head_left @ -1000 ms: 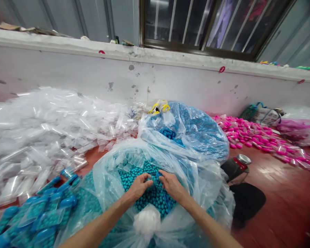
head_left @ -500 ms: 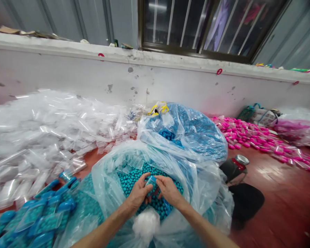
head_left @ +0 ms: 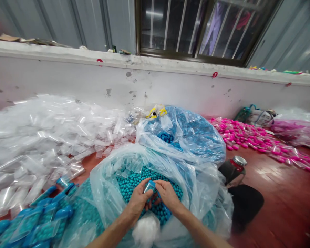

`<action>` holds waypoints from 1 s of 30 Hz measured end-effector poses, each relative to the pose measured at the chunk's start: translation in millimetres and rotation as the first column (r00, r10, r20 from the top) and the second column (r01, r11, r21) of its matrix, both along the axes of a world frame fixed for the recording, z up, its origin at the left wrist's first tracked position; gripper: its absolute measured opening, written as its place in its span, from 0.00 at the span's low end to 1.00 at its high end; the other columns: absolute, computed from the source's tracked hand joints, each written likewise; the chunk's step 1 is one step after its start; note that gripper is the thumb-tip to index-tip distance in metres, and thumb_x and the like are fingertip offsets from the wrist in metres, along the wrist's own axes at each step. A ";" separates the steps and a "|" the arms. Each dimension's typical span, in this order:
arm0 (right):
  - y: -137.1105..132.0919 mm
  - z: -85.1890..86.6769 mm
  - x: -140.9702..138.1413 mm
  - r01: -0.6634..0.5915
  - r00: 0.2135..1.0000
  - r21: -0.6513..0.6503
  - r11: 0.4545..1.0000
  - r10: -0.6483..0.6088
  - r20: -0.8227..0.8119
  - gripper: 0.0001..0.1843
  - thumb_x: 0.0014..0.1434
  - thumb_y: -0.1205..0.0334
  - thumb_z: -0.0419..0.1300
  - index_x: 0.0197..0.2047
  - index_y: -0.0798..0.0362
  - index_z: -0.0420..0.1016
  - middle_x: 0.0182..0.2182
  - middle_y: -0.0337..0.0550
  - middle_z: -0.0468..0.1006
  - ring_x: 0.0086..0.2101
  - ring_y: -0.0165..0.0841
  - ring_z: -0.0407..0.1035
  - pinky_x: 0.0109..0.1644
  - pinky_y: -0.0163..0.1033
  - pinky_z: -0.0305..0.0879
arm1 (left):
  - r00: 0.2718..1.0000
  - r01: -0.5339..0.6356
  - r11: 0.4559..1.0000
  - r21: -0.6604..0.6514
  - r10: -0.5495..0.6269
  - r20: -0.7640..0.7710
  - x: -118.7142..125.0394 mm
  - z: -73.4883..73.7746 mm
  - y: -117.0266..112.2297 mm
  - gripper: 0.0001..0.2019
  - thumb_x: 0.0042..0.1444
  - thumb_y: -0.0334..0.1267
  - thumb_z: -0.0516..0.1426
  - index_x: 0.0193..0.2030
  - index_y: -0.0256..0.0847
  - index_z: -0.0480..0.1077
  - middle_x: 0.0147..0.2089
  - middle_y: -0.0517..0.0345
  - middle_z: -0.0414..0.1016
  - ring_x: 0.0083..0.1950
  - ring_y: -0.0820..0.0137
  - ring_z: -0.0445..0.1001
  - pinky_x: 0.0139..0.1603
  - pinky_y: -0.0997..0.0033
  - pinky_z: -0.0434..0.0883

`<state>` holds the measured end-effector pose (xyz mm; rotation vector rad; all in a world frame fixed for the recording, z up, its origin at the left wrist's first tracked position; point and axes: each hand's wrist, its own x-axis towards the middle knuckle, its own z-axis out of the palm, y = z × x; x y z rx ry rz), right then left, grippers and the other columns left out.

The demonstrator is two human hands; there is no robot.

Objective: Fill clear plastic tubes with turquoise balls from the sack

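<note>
My left hand [head_left: 137, 200] and my right hand [head_left: 167, 196] meet over an open clear plastic sack [head_left: 111, 193] full of small teal balls [head_left: 130, 184]. Both hands are closed on one small clear packet [head_left: 150, 187] that has teal balls inside it, held just above the heap. My forearms come up from the bottom edge of the view. A white knot of plastic [head_left: 146, 230] sits under my wrists.
A second sack of darker blue balls [head_left: 193, 134] lies behind. A big heap of empty clear packets [head_left: 41, 137] fills the left. Filled teal packets [head_left: 33, 220] lie at lower left, pink packets [head_left: 250, 141] at right. A lidded jar [head_left: 234, 168] lies on the red floor.
My hands rose from the teal balls and came together, now holding a small packet between them. The view has tilted down slightly.
</note>
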<state>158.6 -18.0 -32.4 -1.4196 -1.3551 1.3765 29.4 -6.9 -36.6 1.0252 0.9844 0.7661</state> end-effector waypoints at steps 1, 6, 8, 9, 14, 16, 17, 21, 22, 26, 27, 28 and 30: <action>-0.6 -1.7 -1.6 0.028 1.000 -0.003 1.000 -0.028 -0.012 0.18 0.58 0.57 0.44 0.43 0.54 0.70 0.27 0.40 0.75 0.25 0.31 0.71 0.24 0.33 0.66 | 1.000 -0.017 1.000 0.000 0.017 -0.010 -0.8 -0.3 -0.2 0.41 0.39 0.50 0.60 0.57 0.32 0.51 0.22 0.65 0.68 0.13 0.80 0.60 0.11 0.81 0.53; -5.6 5.4 6.9 -0.174 0.985 -0.040 0.984 0.173 -0.020 0.16 0.58 0.59 0.45 0.39 0.54 0.71 0.25 0.38 0.74 0.23 0.28 0.70 0.23 0.31 0.65 | 0.986 0.138 0.982 -0.133 -0.124 0.108 -15.8 2.3 2.7 0.41 0.36 0.50 0.63 0.56 0.34 0.54 0.22 0.66 0.66 0.13 0.81 0.60 0.11 0.81 0.51; -7.3 9.6 11.9 -0.246 0.969 -0.017 0.969 0.246 0.025 0.16 0.57 0.60 0.44 0.37 0.54 0.72 0.24 0.37 0.73 0.22 0.27 0.69 0.23 0.30 0.64 | 0.969 0.216 0.961 -0.172 -0.189 0.162 -20.1 3.8 3.5 0.40 0.35 0.49 0.64 0.55 0.35 0.56 0.22 0.65 0.66 0.14 0.81 0.61 0.12 0.82 0.50; -8.5 10.3 12.6 -0.242 0.969 0.007 0.970 0.242 0.051 0.16 0.58 0.60 0.44 0.38 0.54 0.72 0.24 0.37 0.73 0.22 0.27 0.69 0.24 0.30 0.64 | 0.968 0.214 0.962 -0.172 -0.184 0.170 -20.2 4.2 3.0 0.40 0.35 0.49 0.64 0.54 0.35 0.56 0.22 0.66 0.66 0.14 0.81 0.61 0.12 0.82 0.50; -16.8 7.2 2.2 -0.087 0.985 0.139 0.986 0.065 0.157 0.20 0.60 0.59 0.41 0.42 0.53 0.72 0.20 0.37 0.71 0.22 0.29 0.68 0.26 0.33 0.65 | 0.999 -0.025 0.997 -0.078 0.022 -0.042 -6.0 6.1 -5.7 0.38 0.39 0.51 0.60 0.55 0.32 0.56 0.18 0.68 0.64 0.12 0.81 0.57 0.11 0.81 0.49; -17.7 10.4 0.5 -0.067 0.982 0.232 0.970 0.023 0.188 0.19 0.60 0.58 0.42 0.41 0.52 0.73 0.20 0.37 0.70 0.23 0.29 0.67 0.29 0.34 0.65 | 0.991 -0.066 0.998 -0.016 0.063 -0.121 -1.3 8.2 -8.1 0.35 0.42 0.50 0.58 0.55 0.32 0.56 0.17 0.68 0.64 0.12 0.80 0.57 0.12 0.81 0.50; -16.9 13.1 1.6 -0.082 0.983 0.244 0.966 0.038 0.180 0.19 0.59 0.59 0.43 0.41 0.52 0.73 0.21 0.37 0.69 0.23 0.28 0.66 0.29 0.33 0.65 | 0.991 -0.059 0.998 0.002 0.059 -0.124 -0.6 9.4 -8.3 0.34 0.42 0.50 0.58 0.54 0.33 0.57 0.17 0.68 0.64 0.13 0.80 0.57 0.12 0.81 0.51; -7.2 21.6 12.1 -0.154 0.987 0.037 0.987 0.152 0.042 0.17 0.53 0.60 0.51 0.45 0.52 0.71 0.19 0.33 0.64 0.17 0.26 0.59 0.19 0.32 0.62 | 0.999 -0.009 1.000 -0.005 0.009 -0.046 -6.6 11.8 -4.7 0.33 0.41 0.52 0.59 0.52 0.37 0.57 0.22 0.67 0.66 0.14 0.79 0.61 0.12 0.81 0.54; -4.5 21.8 14.1 -0.127 0.992 -0.016 0.992 0.127 0.002 0.17 0.51 0.61 0.52 0.44 0.53 0.71 0.18 0.32 0.63 0.17 0.26 0.57 0.18 0.32 0.62 | 0.999 -0.004 1.000 -0.005 0.004 -0.047 -9.3 11.0 -3.2 0.32 0.40 0.53 0.59 0.51 0.39 0.57 0.22 0.68 0.65 0.14 0.79 0.62 0.12 0.81 0.55; 2.8 20.2 13.6 0.048 0.998 -0.015 0.999 -0.048 -0.045 0.17 0.45 0.65 0.55 0.41 0.54 0.68 0.23 0.33 0.66 0.18 0.26 0.60 0.17 0.31 0.61 | 0.990 0.082 0.994 0.072 -0.073 -0.118 -16.7 1.4 2.9 0.30 0.39 0.58 0.58 0.45 0.42 0.59 0.21 0.69 0.63 0.11 0.79 0.61 0.10 0.80 0.55; 3.3 21.3 12.1 0.075 0.997 0.025 0.997 -0.075 -0.010 0.17 0.45 0.65 0.55 0.41 0.54 0.68 0.25 0.34 0.68 0.18 0.26 0.60 0.18 0.31 0.61 | 0.988 0.090 0.990 0.107 -0.076 -0.131 -17.0 -1.7 4.1 0.29 0.39 0.59 0.57 0.44 0.42 0.59 0.21 0.69 0.63 0.10 0.80 0.60 0.09 0.80 0.54; 2.9 23.3 10.3 0.091 0.995 0.082 0.992 -0.095 0.040 0.16 0.45 0.65 0.55 0.41 0.54 0.68 0.26 0.35 0.70 0.19 0.26 0.62 0.20 0.32 0.63 | 0.988 0.087 0.987 0.133 -0.069 -0.137 -16.9 -4.5 5.0 0.28 0.40 0.59 0.57 0.43 0.42 0.59 0.22 0.69 0.63 0.10 0.81 0.59 0.08 0.81 0.53; -0.3 28.7 6.5 0.071 0.981 0.221 0.973 -0.109 0.164 0.15 0.48 0.65 0.55 0.41 0.54 0.69 0.28 0.37 0.73 0.24 0.29 0.66 0.31 0.35 0.66 | 0.989 0.062 0.986 0.155 -0.040 -0.144 -15.3 -8.3 6.0 0.27 0.42 0.59 0.56 0.42 0.43 0.58 0.23 0.69 0.64 0.10 0.82 0.57 0.08 0.81 0.52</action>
